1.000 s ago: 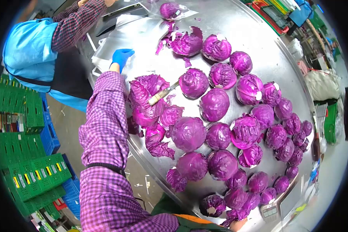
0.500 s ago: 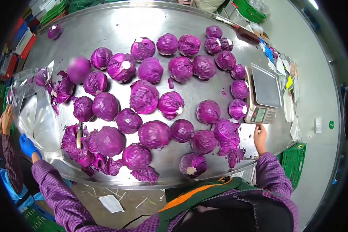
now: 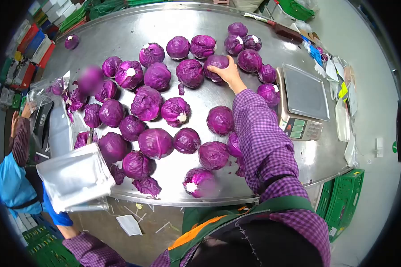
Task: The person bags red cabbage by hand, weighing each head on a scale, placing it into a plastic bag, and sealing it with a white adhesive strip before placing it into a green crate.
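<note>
My right hand (image 3: 228, 72), bare, reaches across the steel table (image 3: 249, 95) with thumb and fingers round a red cabbage (image 3: 214, 66) in the far row. That cabbage rests on the table beside another red cabbage (image 3: 190, 73). A blue glove covers my left hand (image 3: 58, 212), which holds a stack of clear plastic bags (image 3: 75, 175) over the table's near left edge. The bags hide most of its fingers. Many more red cabbages, such as one with a pale cut stem (image 3: 175, 111), lie spread over the tabletop.
A weighing scale (image 3: 304, 100) stands at the table's right side. Trimmed leaves (image 3: 147, 186) lie near the front edge. Green crates (image 3: 345, 200) sit on the floor at right. On the left, a co-worker's hands (image 3: 22, 116) handle a clear bag beside the table.
My right hand has gone from beside the scale to the far row and taken hold of a cabbage. My left hand has lifted the plastic bags off the table and drawn them nearer.
</note>
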Available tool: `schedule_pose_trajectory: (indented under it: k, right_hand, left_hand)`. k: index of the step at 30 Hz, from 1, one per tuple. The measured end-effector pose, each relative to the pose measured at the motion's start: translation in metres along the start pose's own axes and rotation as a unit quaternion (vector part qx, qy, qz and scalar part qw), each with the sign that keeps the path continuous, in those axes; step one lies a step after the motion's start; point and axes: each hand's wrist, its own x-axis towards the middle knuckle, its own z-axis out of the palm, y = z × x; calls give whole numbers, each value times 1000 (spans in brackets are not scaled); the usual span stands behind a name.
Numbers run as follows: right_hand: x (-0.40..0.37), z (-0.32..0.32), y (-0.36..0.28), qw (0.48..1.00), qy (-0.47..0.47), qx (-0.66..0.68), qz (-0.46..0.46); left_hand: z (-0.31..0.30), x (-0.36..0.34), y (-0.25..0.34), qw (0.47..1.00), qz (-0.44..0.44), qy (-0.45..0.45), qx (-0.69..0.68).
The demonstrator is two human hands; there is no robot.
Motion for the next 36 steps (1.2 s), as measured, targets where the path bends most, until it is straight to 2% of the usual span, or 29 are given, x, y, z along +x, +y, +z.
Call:
schedule_pose_trajectory:
  k: [2, 3, 5, 6, 9, 11, 12, 13, 15, 16, 17, 18, 19, 20, 21, 23, 24, 25, 26, 27, 28, 29, 30, 31, 32, 34, 35, 36]
  right_hand:
    - [3, -1, 8, 985, -17, 160, 54]
    - [-3, -3, 5, 939, -34, 312, 139]
    - [-8, -11, 25, 806, -146, 510, 262]
    - [-22, -10, 30, 679, -200, 663, 243]
    - [-64, -58, 23, 548, -216, 776, 228]
    - [-80, -112, 27, 548, -226, 796, 124]
    - [-84, -146, 36, 584, -229, 776, 66]
    - [-86, -183, 48, 622, -213, 751, 62]
    - [-83, -257, 90, 726, -212, 655, -9]
    - [-86, -291, 110, 792, -169, 586, -14]
    - [-83, -316, 132, 789, -166, 591, -16]
    - [-78, -337, 153, 884, -96, 452, -71]
    - [-74, -354, 176, 948, -23, 292, -120]
    - [-73, -365, 196, 980, 68, 137, -130]
    - [-76, -383, 208, 980, 70, 138, -125]
    - [-82, -414, 228, 988, 42, 11, -147]
    - [-83, -424, 238, 981, 86, -26, -172]
    - [-98, -445, 240, 981, 87, -26, -170]
    - [-125, -478, 232, 973, -3, 200, -119]
    - [-149, -505, 228, 904, -91, 413, -61]
    - [-166, -528, 242, 821, -173, 544, -3]
    - [-184, -548, 258, 822, -169, 544, 0]
    - [-202, -567, 273, 776, -209, 595, 1]
    - [-215, -583, 285, 727, -249, 640, 0]
    - [-225, -590, 299, 731, -244, 637, 2]
    - [-239, -588, 341, 891, -51, 451, 24]
    - [-243, -586, 368, 913, -11, 401, 74]
    - [-245, -581, 400, 928, 29, 351, 125]
  left_hand:
    - [-1, -41, -9, 991, 17, 109, 69]
    - [19, -54, 13, 991, 22, 111, 71]
    - [85, -86, 79, 992, -23, 118, 25]
    - [104, -93, 94, 995, -14, 90, 39]
    - [119, -128, 100, 995, -10, 77, 69]
    - [163, -160, 133, 994, -12, 68, 90]
    - [211, -184, 170, 990, 12, 109, 89]
    - [251, -209, 198, 984, 36, 152, 86]
    - [298, -258, 222, 985, 35, 151, 76]
    - [322, -275, 232, 987, 41, 143, 61]
    - [347, -291, 247, 989, 51, 130, 47]
    - [375, -302, 259, 991, 63, 115, 30]
    - [406, -308, 273, 992, 75, 97, 11]
    - [436, -309, 285, 993, 87, 74, -13]
    - [465, -307, 299, 993, 100, 51, -39]
    - [523, -286, 325, 983, 134, 7, -123]
    - [545, -266, 332, 969, 154, 4, -192]
    - [571, -241, 342, 950, 171, 0, -261]
    - [612, -223, 361, 966, 194, 22, -170]
    - [664, -217, 382, 973, 214, 44, -78]
    - [719, -234, 409, 970, 220, -63, -75]
    - [772, -242, 410, 931, 258, -198, -166]
    - [823, -239, 406, 859, 437, -264, -43]
    - [868, -259, 414, 794, 522, -310, 45]
    - [904, -284, 414, 768, 521, -352, 125]
    - [972, -317, 385, 727, 491, -442, 187]
    - [999, -330, 370, 692, 489, -482, 224]
    - [1022, -346, 350, 677, 509, -477, 233]
